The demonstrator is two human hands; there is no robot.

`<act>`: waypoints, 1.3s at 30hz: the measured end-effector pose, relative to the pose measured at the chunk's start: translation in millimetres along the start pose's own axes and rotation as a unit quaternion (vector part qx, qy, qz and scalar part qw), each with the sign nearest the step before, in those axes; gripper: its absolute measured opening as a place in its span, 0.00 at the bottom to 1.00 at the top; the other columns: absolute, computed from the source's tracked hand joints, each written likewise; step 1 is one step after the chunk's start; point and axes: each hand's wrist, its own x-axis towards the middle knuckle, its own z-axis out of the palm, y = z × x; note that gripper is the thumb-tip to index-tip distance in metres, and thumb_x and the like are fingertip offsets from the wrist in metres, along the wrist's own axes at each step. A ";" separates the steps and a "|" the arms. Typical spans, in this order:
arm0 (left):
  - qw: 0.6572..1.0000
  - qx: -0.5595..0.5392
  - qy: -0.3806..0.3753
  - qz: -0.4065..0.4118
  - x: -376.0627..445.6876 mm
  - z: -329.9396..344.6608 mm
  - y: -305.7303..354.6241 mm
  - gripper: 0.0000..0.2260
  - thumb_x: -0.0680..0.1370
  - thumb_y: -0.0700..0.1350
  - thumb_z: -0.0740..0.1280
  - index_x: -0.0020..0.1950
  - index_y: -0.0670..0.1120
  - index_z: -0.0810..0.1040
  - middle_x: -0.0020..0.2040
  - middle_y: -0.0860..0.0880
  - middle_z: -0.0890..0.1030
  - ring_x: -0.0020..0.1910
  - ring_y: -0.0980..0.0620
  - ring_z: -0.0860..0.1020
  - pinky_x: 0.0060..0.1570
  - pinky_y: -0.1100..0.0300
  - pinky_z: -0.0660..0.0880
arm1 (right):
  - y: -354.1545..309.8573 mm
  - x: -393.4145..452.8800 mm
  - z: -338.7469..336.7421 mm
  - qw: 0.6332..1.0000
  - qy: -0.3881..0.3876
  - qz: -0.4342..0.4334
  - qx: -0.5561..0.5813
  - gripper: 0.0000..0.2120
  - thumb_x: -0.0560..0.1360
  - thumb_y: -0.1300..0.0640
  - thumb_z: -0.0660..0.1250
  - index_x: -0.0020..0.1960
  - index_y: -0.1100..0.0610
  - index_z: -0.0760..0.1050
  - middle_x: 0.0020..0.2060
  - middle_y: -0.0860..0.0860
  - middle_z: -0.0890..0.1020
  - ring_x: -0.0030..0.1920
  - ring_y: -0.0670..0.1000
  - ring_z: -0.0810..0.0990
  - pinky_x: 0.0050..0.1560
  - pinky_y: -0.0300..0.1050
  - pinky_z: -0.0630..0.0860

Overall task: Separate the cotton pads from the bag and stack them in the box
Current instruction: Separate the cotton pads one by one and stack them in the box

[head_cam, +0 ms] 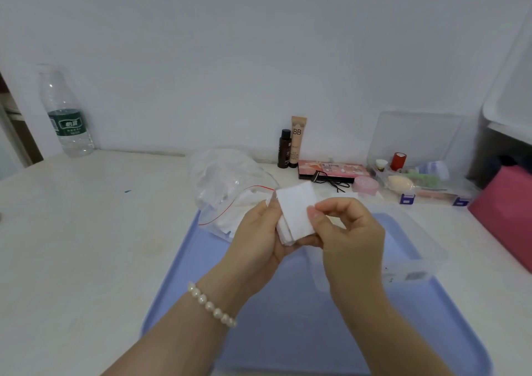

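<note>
Nearest to us, our forearms reach in over the blue tray (178, 298) that lies at the near edge of the table (86, 217), a pearl bracelet (211, 305) on the left wrist. Just above the tray, our left hand (259, 237) cradles a small stack of white cotton pads (295, 213), fingers wrapped under and behind it, thumb along its left side. Our right hand (342, 229) comes in from the right, thumb and forefinger curled and pinching at the stack's right edge, looking set to peel the top pad away.

Here is what the move turns on: the clear plastic box (414, 249) sits on the tray's right part, directly under and beyond the right hand, so that hand is the nearer one for dropping a pad in. The square pads are held tilted, face toward us, a corner pointing up and away.

To the left and behind the hands lies the clear zip bag (227, 180), its red seal line open toward us, more white pads inside. Its near edge rests on the tray's far left corner.

What we cannot make out: the box floor under our right wrist, so any pads already stacked there are hidden; its clear walls barely read. Further back stand a BB cream tube (298, 137), a dark bottle (285, 148), and a water bottle (64, 114) at the far left.
</note>
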 end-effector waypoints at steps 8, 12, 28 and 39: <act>0.999 -0.013 -0.009 -0.030 -0.2 -1.1 0.0 0.18 0.83 0.48 0.53 0.58 0.37 0.75 0.53 0.37 0.82 0.50 0.44 0.82 0.44 0.55 0.81 | 2.9 -2.8 2.6 0.999 0.000 -0.014 -0.035 0.12 0.70 0.71 0.69 0.33 0.58 0.76 0.30 0.47 0.78 0.27 0.46 0.80 0.26 0.36 0.76; 0.999 0.000 -0.029 -0.037 0.2 -2.8 1.4 0.22 0.82 0.53 0.52 0.56 0.37 0.76 0.49 0.38 0.83 0.45 0.44 0.82 0.40 0.55 0.80 | 0.2 -4.3 2.8 0.999 -0.014 -0.014 -0.035 0.11 0.70 0.72 0.68 0.34 0.59 0.75 0.30 0.52 0.78 0.23 0.46 0.78 0.24 0.34 0.74; 0.967 0.129 -0.203 -0.081 -4.8 -19.5 16.7 0.18 0.69 0.28 0.67 0.55 0.43 0.79 0.51 0.42 0.83 0.49 0.44 0.83 0.42 0.58 0.80 | -18.7 21.9 -22.6 0.973 -0.133 0.069 -0.177 0.17 0.67 0.55 0.74 0.55 0.52 0.75 0.42 0.52 0.73 0.33 0.41 0.74 0.29 0.32 0.72; 0.977 0.158 -0.139 -0.038 -4.2 -10.3 10.9 0.13 0.65 0.31 0.74 0.47 0.42 0.82 0.44 0.44 0.85 0.43 0.49 0.83 0.37 0.60 0.79 | -35.6 40.7 -44.5 0.963 -0.210 0.061 -0.155 0.06 0.68 0.66 0.72 0.37 0.60 0.75 0.30 0.52 0.79 0.31 0.47 0.77 0.29 0.37 0.73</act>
